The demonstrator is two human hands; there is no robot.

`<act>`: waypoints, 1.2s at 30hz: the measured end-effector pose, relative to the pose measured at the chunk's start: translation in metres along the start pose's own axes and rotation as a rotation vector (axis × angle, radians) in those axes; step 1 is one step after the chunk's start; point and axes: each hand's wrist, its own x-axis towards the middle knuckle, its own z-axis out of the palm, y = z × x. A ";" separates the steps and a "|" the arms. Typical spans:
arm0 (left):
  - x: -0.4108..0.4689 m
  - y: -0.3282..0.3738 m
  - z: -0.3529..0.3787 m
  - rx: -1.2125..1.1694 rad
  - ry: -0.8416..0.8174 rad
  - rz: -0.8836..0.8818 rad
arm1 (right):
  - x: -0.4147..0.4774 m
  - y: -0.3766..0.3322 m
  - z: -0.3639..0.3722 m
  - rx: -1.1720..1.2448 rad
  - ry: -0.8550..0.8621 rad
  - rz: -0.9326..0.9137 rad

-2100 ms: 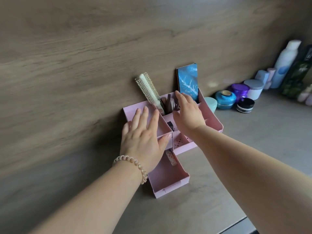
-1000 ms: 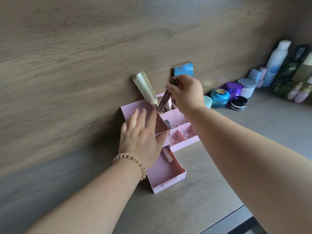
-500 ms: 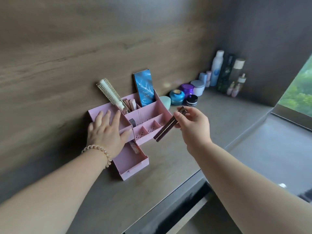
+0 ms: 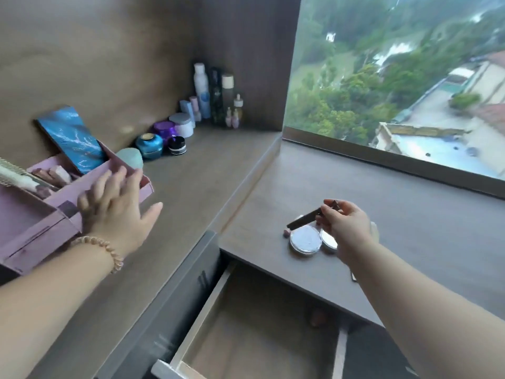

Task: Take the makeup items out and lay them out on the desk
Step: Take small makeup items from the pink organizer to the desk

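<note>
The lower surface (image 4: pixel 410 214) under the window is now where the action is: the right hand (image 4: pixel 345 228) has carried the dark slim makeup stick (image 4: pixel 304 219) away from the pink organizer (image 4: pixel 41 222) and holds it pinched between the fingers, low over two round silver compacts (image 4: pixel 305 239) that already lie there. The left hand (image 4: pixel 120 212), with fingers spread and holding nothing, stays near the organizer's front edge on the upper surface. I think the stick is about to be laid beside the compacts, while the blue palette (image 4: pixel 72 139), the hairbrush (image 4: pixel 16 177) and some small items wait inside the organizer.
</note>
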 end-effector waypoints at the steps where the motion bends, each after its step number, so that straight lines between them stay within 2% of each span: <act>1: 0.000 0.031 0.005 -0.032 -0.039 0.047 | -0.002 0.005 -0.014 0.011 0.031 0.021; 5: -0.016 0.139 0.023 -0.147 -0.134 0.237 | -0.009 0.018 -0.058 0.012 0.090 0.054; 10: -0.049 0.224 0.047 -0.173 -0.249 0.373 | -0.003 0.020 -0.101 0.057 0.139 0.092; 20: -0.091 0.318 0.095 -0.185 -0.425 0.385 | 0.036 0.055 -0.144 0.073 0.101 0.333; 26: -0.116 0.347 0.119 -0.120 -0.553 0.363 | 0.054 0.064 -0.148 0.081 -0.072 0.480; 36: -0.124 0.341 0.127 -0.033 -0.562 0.228 | 0.070 0.060 -0.162 -0.301 -0.055 0.101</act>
